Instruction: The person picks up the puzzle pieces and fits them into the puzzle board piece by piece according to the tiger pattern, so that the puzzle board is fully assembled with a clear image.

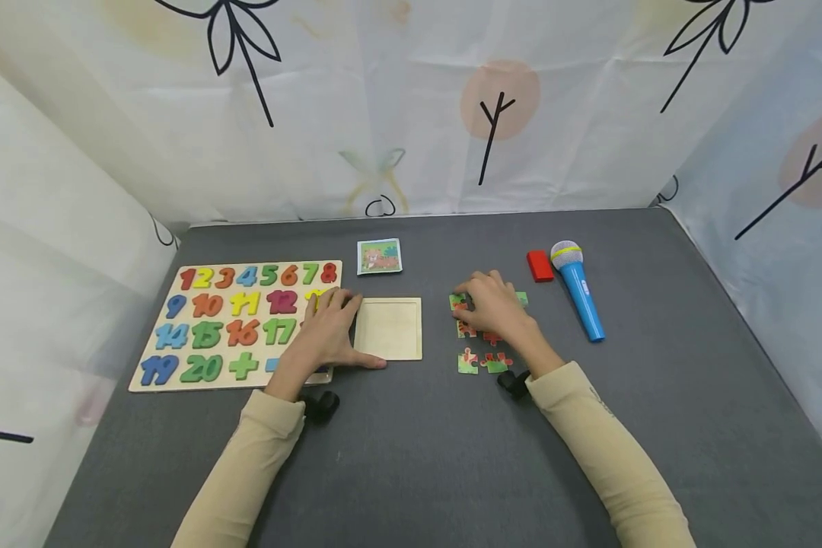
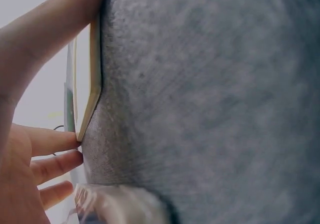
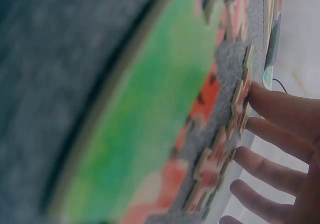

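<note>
My left hand (image 1: 325, 331) spans the left side of a square wooden puzzle tray (image 1: 388, 329), holding it between the thumb at the near edge and a finger at the far corner. In the left wrist view the tray's pale edge (image 2: 95, 59) lies flat on the cloth. Over a group of jigsaw pieces, my right hand (image 1: 496, 306) pinches a green and red puzzle piece (image 1: 457, 301) between thumb and index finger. Two pieces, a left one (image 1: 468, 361) and a right one (image 1: 496, 363), lie nearer me. Others are partly hidden beneath the right hand.
A wooden number board (image 1: 205, 388) lies left, partly under the left hand. Behind the tray is a small picture card (image 1: 380, 256). A red block (image 1: 540, 266) and a blue toy microphone (image 1: 580, 297) lie right of the pieces on the grey tabletop (image 1: 411, 457).
</note>
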`<state>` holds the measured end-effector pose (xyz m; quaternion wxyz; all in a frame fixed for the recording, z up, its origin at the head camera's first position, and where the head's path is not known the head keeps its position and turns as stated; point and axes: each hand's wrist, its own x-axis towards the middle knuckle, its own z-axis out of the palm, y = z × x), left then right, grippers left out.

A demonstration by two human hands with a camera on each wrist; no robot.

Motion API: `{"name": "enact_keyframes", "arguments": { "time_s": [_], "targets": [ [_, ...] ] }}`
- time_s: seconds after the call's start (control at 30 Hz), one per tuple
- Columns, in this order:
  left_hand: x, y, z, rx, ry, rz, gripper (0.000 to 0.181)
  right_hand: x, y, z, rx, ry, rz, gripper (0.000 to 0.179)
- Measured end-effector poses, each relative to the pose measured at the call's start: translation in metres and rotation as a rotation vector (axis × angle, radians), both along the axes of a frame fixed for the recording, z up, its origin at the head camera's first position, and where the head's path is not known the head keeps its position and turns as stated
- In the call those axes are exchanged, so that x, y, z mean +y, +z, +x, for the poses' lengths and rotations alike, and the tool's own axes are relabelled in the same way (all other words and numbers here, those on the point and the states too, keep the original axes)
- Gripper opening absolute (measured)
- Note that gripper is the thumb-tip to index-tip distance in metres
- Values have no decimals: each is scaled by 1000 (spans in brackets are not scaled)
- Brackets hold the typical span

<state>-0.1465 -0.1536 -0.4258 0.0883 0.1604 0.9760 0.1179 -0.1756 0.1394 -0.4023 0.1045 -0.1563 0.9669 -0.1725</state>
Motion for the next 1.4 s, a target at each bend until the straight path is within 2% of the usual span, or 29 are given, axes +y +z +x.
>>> {"name": "enact_keyframes", "arguments": {
  "time_s": [0.17, 0.3, 0.5, 0.67, 0.8, 0.93, 1.17, 1.4],
  "targets": [
    [4, 0, 1, 33, -30, 19, 119, -2, 0, -4, 13, 10, 2, 34],
    [10, 0, 3, 33, -45, 37, 116, -3, -1, -4, 26, 30, -8, 32],
    [15, 0, 4, -14, -54, 67, 120, -6, 2, -3, 70, 70, -70, 28],
    [11, 1, 4, -65, -41, 68, 122, -17, 9, -1, 62, 92, -137, 25],
    [10, 1, 2, -58, -54, 75, 119, -33, 12, -1, 58, 116, -154, 24],
    [12, 0, 3, -40, -56, 80, 118, -55, 11, -1, 70, 150, -119, 22],
    [13, 1, 5, -10, -57, 91, 117, -89, 5, 2, 34, 180, -53, 24],
    [11, -1, 5, 13, -64, 94, 117, -104, 1, 2, 43, 175, -41, 28]
  ]
}}
